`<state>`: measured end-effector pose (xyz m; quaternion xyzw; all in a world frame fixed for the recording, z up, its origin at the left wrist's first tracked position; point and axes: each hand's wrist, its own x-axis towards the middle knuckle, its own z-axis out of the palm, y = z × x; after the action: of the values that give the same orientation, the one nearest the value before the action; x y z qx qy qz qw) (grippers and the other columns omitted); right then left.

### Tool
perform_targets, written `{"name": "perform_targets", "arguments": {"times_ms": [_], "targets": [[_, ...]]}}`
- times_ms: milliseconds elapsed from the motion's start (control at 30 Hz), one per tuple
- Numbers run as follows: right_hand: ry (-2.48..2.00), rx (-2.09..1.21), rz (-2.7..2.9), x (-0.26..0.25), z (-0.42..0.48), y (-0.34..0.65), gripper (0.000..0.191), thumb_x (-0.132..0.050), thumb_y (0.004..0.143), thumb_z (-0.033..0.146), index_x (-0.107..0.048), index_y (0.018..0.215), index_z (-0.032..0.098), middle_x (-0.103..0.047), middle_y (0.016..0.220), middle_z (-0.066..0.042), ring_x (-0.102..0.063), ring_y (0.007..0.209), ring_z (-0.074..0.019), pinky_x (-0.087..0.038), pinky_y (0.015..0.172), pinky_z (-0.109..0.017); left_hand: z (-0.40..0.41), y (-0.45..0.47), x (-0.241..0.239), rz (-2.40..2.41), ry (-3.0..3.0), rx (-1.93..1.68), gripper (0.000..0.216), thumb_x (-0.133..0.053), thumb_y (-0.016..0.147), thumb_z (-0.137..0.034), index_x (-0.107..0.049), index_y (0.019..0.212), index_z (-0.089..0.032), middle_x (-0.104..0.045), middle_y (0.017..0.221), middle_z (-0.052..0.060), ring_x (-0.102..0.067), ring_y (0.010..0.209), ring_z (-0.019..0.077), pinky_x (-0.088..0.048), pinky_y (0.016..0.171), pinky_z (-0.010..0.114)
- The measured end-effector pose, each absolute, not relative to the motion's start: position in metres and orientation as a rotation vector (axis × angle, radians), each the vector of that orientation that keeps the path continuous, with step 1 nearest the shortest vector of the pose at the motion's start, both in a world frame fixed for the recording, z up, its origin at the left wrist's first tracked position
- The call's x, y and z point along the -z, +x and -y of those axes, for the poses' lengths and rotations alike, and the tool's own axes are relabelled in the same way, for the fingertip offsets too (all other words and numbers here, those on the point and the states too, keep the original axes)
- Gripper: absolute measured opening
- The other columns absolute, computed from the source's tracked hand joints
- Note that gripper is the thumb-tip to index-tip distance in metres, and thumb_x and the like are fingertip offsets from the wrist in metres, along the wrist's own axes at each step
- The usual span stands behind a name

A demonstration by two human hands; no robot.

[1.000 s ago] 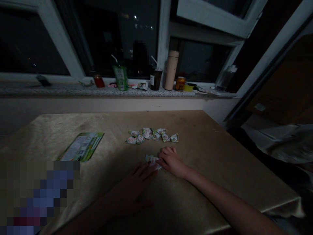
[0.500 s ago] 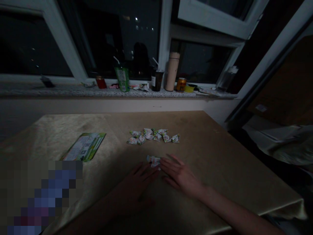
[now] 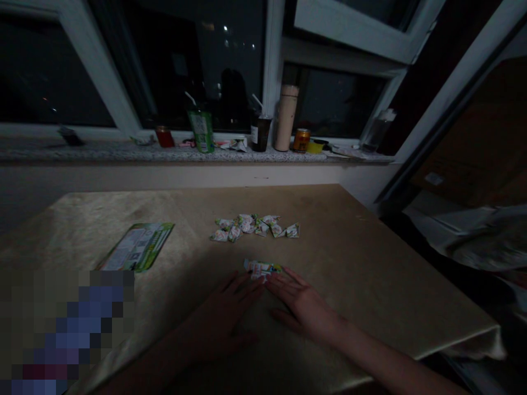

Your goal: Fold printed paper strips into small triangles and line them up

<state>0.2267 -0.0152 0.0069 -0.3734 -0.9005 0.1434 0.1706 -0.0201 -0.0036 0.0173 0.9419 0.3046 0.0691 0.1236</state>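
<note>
Flat on the table lies a small printed wrapper [image 3: 262, 269], white with green and blue marks. My left hand [image 3: 230, 302] rests palm down with its fingers stretched, the tips at the wrapper's near left edge. My right hand [image 3: 298, 299] is also flat, its fingertips touching the wrapper's near right edge. Both hands are open and neither grips anything. Beyond the wrapper lie several twist-wrapped candies [image 3: 247, 224] in a loose row. A green and white candy bag [image 3: 142, 247] lies flat to the left.
A gold-brown cloth covers the table [image 3: 349, 247]. On the windowsill stand a green cup [image 3: 201, 130] with a straw, a dark drink cup [image 3: 260, 134], a pink flask [image 3: 286, 118], an orange can [image 3: 302, 141] and a red jar [image 3: 164, 136]. The lower left corner is blurred out.
My right hand has slid slightly back toward me, so more of the wrapper's right side shows. My left hand stays almost in place. The whole view has shifted a little.
</note>
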Motion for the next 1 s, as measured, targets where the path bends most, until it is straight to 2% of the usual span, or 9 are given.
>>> {"name": "perform_targets", "arguments": {"times_ms": [333,533,733,1000], "targets": [[-1.028,-0.363,2.505,-0.0048,0.0144,0.2249,0.049,-0.052,0.091,0.031,-0.042,0.137,0.018,-0.054,0.134,-0.009,-0.047,0.126,-0.0204,-0.020,0.116,-0.044,0.0049,-0.0179,-0.0158,-0.894,2.747,-0.212,0.084,-0.061,0.082,-0.041,-0.014,0.149,-0.025,-0.025,0.153,0.004,-0.024,0.137,0.0313,-0.017,0.112,0.050],[-1.061,-0.359,2.544,-0.0081,0.0171,0.2268,0.050,-0.048,0.093,0.031,-0.036,0.141,0.021,-0.047,0.140,-0.007,-0.041,0.131,-0.0189,-0.017,0.116,-0.046,0.0022,-0.0223,-0.0148,-0.868,2.763,-0.176,0.081,-0.059,0.083,-0.043,-0.015,0.149,-0.024,-0.023,0.153,0.006,-0.020,0.138,0.0311,-0.016,0.112,0.050],[-1.059,-0.352,2.559,-0.0079,0.0164,0.2266,0.045,-0.048,0.093,0.034,-0.044,0.136,0.020,-0.048,0.139,-0.007,-0.042,0.130,-0.0195,-0.015,0.116,-0.047,-0.0024,-0.0261,-0.0169,-0.824,2.793,-0.120,0.079,-0.058,0.085,-0.041,-0.016,0.149,-0.024,-0.019,0.154,0.006,-0.019,0.139,0.0300,-0.018,0.112,0.047],[-1.058,-0.380,2.555,-0.0072,0.0154,0.2268,0.044,-0.045,0.094,0.033,-0.043,0.136,0.020,-0.047,0.140,-0.006,-0.042,0.130,-0.0187,-0.011,0.117,-0.047,0.0011,-0.0226,-0.0171,-0.852,2.789,-0.139,0.075,-0.055,0.087,-0.044,-0.019,0.149,-0.022,-0.023,0.153,0.007,-0.022,0.138,0.0315,-0.016,0.112,0.049]]}}
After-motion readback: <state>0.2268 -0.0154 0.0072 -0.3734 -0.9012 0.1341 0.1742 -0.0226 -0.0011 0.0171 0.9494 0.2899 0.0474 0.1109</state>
